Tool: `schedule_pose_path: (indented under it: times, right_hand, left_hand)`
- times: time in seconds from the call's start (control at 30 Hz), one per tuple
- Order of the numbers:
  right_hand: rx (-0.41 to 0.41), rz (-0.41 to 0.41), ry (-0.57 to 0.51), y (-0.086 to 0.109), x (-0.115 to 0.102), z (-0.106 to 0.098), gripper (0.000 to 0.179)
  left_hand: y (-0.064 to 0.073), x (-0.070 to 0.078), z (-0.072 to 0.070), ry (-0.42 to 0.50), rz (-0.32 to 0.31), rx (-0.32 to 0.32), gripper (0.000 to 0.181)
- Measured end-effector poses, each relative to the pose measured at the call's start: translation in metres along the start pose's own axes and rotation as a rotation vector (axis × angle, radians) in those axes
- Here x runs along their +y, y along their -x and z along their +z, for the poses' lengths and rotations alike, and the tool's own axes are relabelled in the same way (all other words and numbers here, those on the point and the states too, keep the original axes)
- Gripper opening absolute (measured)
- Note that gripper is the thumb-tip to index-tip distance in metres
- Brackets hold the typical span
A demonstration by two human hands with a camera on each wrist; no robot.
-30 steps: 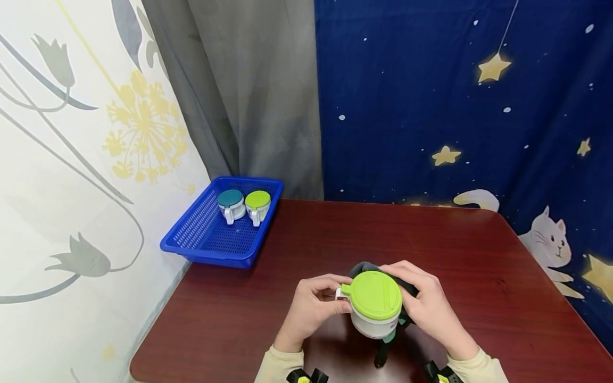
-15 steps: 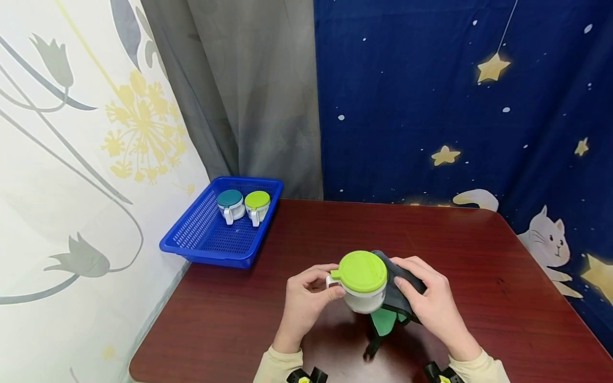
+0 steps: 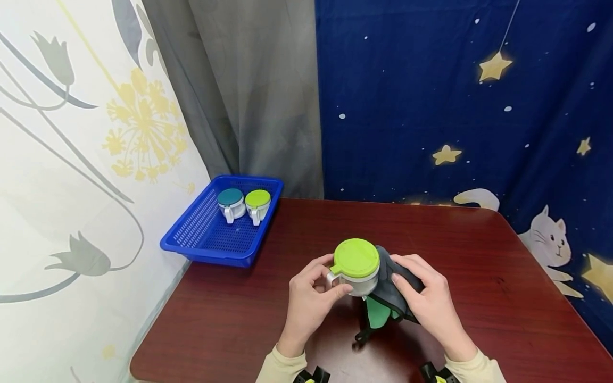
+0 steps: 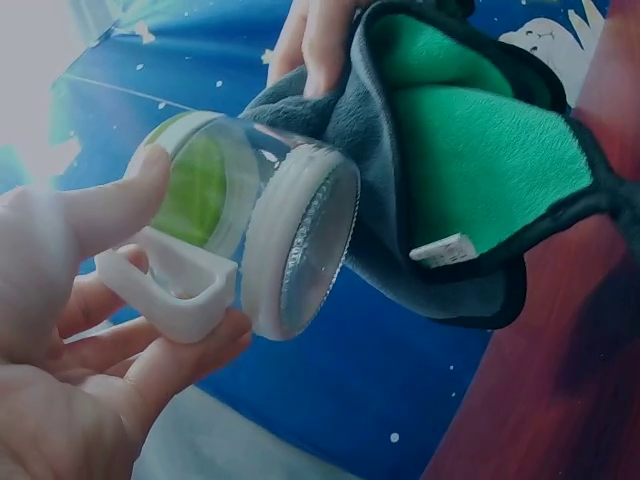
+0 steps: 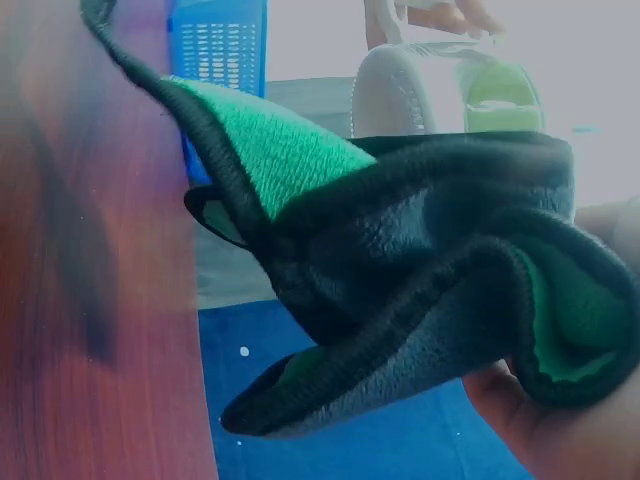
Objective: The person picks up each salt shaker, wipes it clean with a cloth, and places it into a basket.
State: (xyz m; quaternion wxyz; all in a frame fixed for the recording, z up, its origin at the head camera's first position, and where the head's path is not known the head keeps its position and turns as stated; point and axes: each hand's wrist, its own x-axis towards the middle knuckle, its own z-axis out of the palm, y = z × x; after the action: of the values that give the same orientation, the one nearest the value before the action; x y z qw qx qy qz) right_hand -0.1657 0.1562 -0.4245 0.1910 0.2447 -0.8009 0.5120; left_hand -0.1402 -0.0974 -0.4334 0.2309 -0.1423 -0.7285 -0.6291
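Note:
My left hand (image 3: 311,303) holds a clear seasoning jar (image 3: 362,286) by its white handle (image 4: 180,300), thumb near the lime-green lid (image 3: 356,257). The jar is off the table, and the left wrist view shows its ridged base tilted to the right. On the jar's other side, my right hand (image 3: 428,290) grips a bunched cloth (image 3: 395,290), dark grey on one face and green on the other, with black edging. The cloth (image 4: 370,170) lies against the jar's side. Its folds hide most of the right fingers in the right wrist view.
A blue plastic basket (image 3: 206,254) stands at the table's far left. Inside it are a jar with a teal lid (image 3: 230,197) and another with a green lid (image 3: 258,199). The dark red table (image 3: 230,319) reaches back to a grey curtain (image 3: 282,106) and a starry blue one.
Both hands still hold the jar and cloth. The jar has moved up and slightly left in the head view. More of the cloth's grey and green faces shows beside it.

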Motion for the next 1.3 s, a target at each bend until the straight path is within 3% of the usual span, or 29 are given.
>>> schedule_pose_path:
  times: [0.13, 0.23, 0.33, 0.47, 0.63, 0.87, 1.07, 1.2, 1.3]
  right_hand:
    - [-0.011, 0.023, 0.037, -0.003, -0.001, 0.001, 0.037]
    - [0.005, -0.010, 0.091, -0.004, 0.000, -0.002, 0.038]
    - [0.054, -0.138, 0.186, -0.009, 0.002, -0.006, 0.043]
    - [0.112, -0.337, 0.391, -0.018, 0.001, -0.013, 0.048]
    - [0.095, -0.476, 0.534, -0.021, -0.002, -0.011, 0.047]
    - [0.058, -0.588, 0.534, -0.017, -0.015, 0.003, 0.051]
    - [0.048, -0.681, 0.452, -0.016, -0.031, 0.016, 0.034]
    - [0.024, -0.634, 0.374, -0.014, -0.035, 0.018, 0.026]
    - [-0.020, -0.557, 0.370, -0.012, -0.035, 0.015, 0.037]
  left_hand:
    - [0.000, 0.001, 0.002, 0.002, -0.007, 0.061, 0.031]
    - [0.001, 0.001, 0.004, -0.009, 0.021, 0.088, 0.030]
    - [0.002, -0.001, 0.005, -0.060, 0.065, 0.092, 0.030]
    - [0.002, -0.005, 0.006, -0.136, 0.125, 0.103, 0.031]
    - [0.004, -0.006, 0.009, -0.217, 0.181, 0.086, 0.032]
    - [0.007, -0.005, 0.013, -0.305, 0.250, 0.086, 0.034]
    - [0.006, -0.005, 0.016, -0.364, 0.266, 0.094, 0.035]
    - [0.005, -0.005, 0.017, -0.392, 0.271, 0.093, 0.035]
    - [0.006, -0.005, 0.017, -0.392, 0.277, 0.089, 0.034]
